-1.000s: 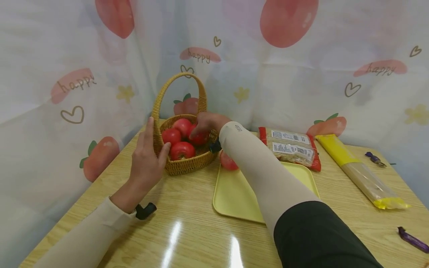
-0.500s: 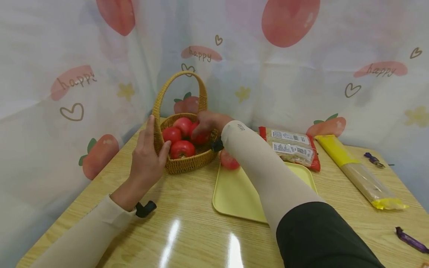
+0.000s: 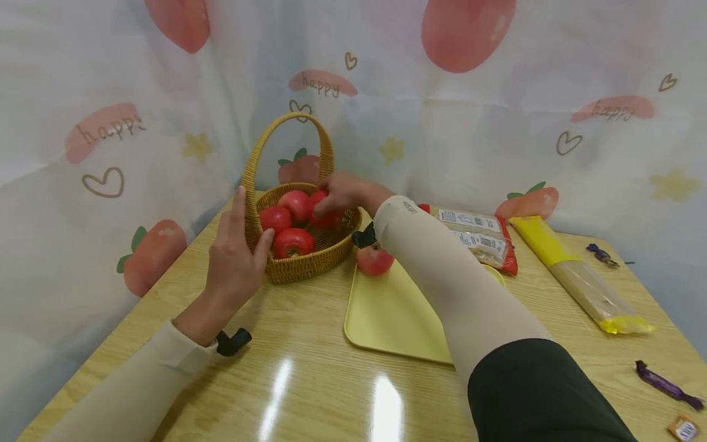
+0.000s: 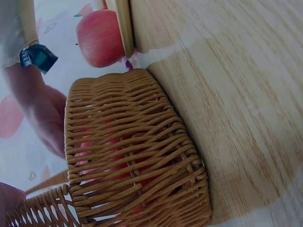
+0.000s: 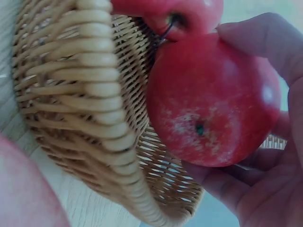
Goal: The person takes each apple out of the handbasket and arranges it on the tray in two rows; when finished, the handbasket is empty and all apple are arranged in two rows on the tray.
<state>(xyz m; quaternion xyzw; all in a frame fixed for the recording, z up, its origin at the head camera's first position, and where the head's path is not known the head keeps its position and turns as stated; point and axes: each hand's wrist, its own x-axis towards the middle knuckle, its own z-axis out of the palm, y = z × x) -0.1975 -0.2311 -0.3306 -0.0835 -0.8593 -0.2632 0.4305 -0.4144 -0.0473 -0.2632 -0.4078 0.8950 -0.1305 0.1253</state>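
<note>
In the head view a wicker basket (image 3: 309,267) with a tall handle holds several red apples (image 3: 294,243). My right hand (image 3: 348,191) reaches over its right side and grips an apple (image 5: 213,101), thumb on one side and fingers curled beneath in the right wrist view. That apple is inside the basket, beside another apple with its stem showing. My left hand (image 3: 234,264) lies along the basket's left side with fingers straight up against the handle base and thumb near the rim. The left wrist view shows the woven wall (image 4: 137,142) close up, with red showing through its gaps.
Another apple (image 3: 375,260) sits at the near-left corner of a yellow tray (image 3: 386,319), right of the basket. Behind my right forearm lie red-edged food packets (image 3: 477,236). Farther right are a long yellow-ended packet (image 3: 580,276) and purple-wrapped candies (image 3: 665,383). A patterned curtain hangs behind.
The view has shifted slightly, so the scene sits a little farther left. My right wrist has lifted slightly, showing more of the basket's right interior. My left hand keeps its place at the basket.
</note>
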